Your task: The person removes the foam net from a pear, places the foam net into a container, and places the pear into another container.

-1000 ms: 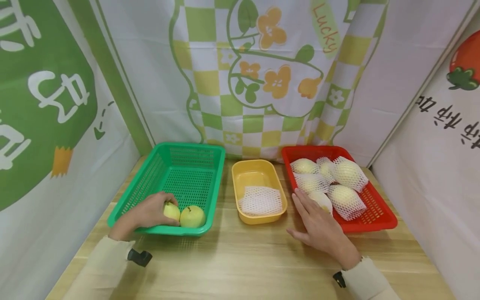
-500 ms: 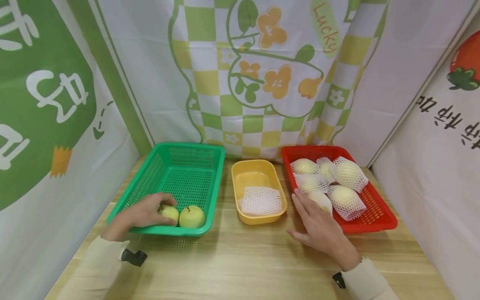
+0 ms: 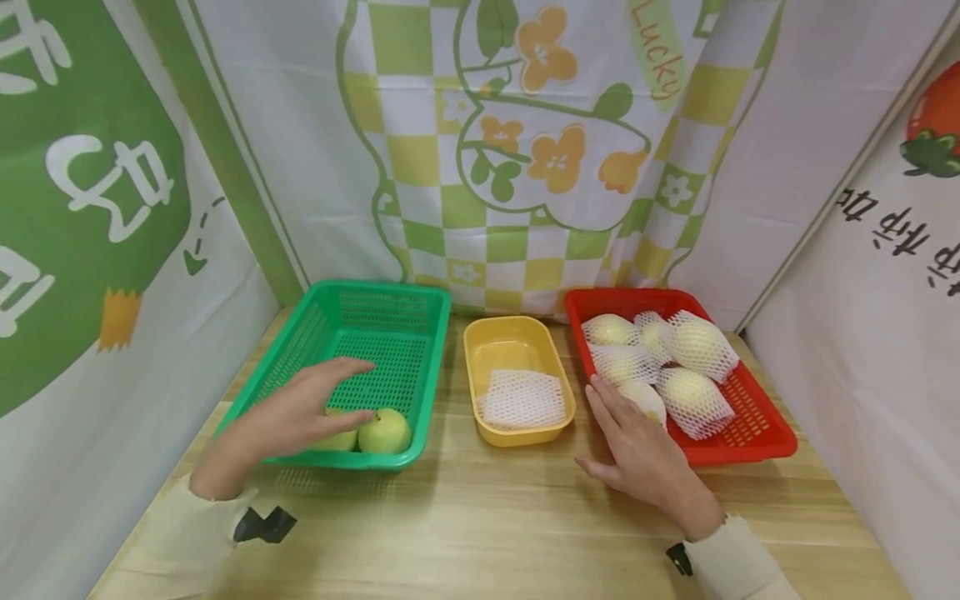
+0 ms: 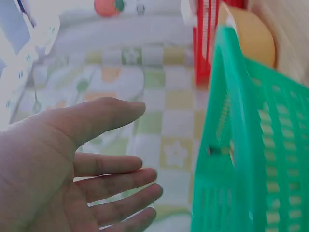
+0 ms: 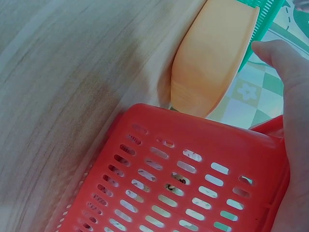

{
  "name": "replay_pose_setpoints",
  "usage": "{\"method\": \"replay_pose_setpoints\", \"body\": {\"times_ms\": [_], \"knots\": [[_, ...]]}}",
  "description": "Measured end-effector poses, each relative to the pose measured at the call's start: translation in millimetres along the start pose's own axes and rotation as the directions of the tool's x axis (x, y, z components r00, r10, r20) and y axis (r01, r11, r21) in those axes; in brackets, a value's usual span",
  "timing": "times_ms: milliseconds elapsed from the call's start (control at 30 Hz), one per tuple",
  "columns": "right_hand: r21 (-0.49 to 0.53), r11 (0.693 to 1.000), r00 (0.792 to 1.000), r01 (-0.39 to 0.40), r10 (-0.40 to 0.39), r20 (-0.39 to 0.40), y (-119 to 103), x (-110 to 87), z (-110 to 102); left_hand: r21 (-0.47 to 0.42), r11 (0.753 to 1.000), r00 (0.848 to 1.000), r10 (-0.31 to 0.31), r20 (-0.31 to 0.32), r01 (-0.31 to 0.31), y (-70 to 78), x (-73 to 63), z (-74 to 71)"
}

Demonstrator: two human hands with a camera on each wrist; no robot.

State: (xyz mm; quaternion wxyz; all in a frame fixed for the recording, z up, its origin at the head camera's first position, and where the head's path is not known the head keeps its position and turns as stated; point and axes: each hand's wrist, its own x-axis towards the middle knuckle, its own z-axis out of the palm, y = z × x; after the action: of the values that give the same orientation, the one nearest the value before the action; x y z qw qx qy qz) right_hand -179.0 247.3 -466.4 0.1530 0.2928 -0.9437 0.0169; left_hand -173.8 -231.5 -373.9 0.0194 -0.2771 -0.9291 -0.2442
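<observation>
Left of the yellow tray (image 3: 510,348), the left hand (image 3: 288,417) is above the near end of the green basket (image 3: 378,358), thumb and fingers spread, over two yellow-green fruits (image 3: 385,432), one partly hidden by it. Right of the tray, the right hand (image 3: 641,454), fingers straight and thumb held apart, lies at the tray-side near corner of the red basket (image 3: 753,417), beside pale fruits in white foam nets (image 3: 690,393). White foam netting (image 3: 522,400) lies in the tray.

Green basket (image 3: 393,358), red basket (image 3: 753,412), yellow tub (image 3: 513,352), checked cloth (image 3: 506,246), half-hidden fruit (image 3: 339,441) seemingly yellowish
</observation>
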Motion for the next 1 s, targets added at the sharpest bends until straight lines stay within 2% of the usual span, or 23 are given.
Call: {"method": "replay_pose_setpoints", "body": {"times_ms": [167, 300, 367, 600, 733, 900, 1000], "knots": [[0.009, 1.000, 1.000, -0.004, 0.004, 0.012, -1.0, -0.1, 0.4, -0.022, 0.999, 0.998, 0.026, 0.061, -0.025, 27.0, 7.6, 13.2], [0.002, 1.000, 1.000, 0.001, -0.001, -0.005, 0.0, -0.3, 1.5, -0.023, 0.999, 0.993, 0.041, 0.111, -0.038, 40.5, 13.0, 33.0], [0.000, 1.000, 1.000, 0.002, -0.002, -0.018, 0.3, -0.2, 1.4, 0.009, 0.998, 0.992, 0.063, 0.110, -0.064, 43.8, 15.6, 43.7], [0.009, 1.000, 1.000, -0.021, 0.021, 0.012, -0.1, -0.3, -0.5, 0.193, 0.976, 0.993, 0.084, 0.087, -0.099, 45.9, 22.0, 78.5], [-0.001, 1.000, 1.000, -0.022, 0.022, 0.007, 0.2, -0.6, -0.1, 0.303, 0.946, 0.993, 0.098, 0.067, -0.114, 44.4, 26.0, 95.1], [-0.010, 1.000, 1.000, -0.015, 0.015, -0.013, 0.5, -0.9, 0.8, 0.402, 0.911, 0.995, 0.083, 0.048, -0.095, 42.5, 27.2, 110.0], [0.045, 0.998, 0.999, -0.039, 0.038, 0.014, 1.8, -1.4, -0.9, 0.446, 0.891, 0.996, 0.079, 0.034, -0.085, 42.2, 27.9, 115.0]]}}
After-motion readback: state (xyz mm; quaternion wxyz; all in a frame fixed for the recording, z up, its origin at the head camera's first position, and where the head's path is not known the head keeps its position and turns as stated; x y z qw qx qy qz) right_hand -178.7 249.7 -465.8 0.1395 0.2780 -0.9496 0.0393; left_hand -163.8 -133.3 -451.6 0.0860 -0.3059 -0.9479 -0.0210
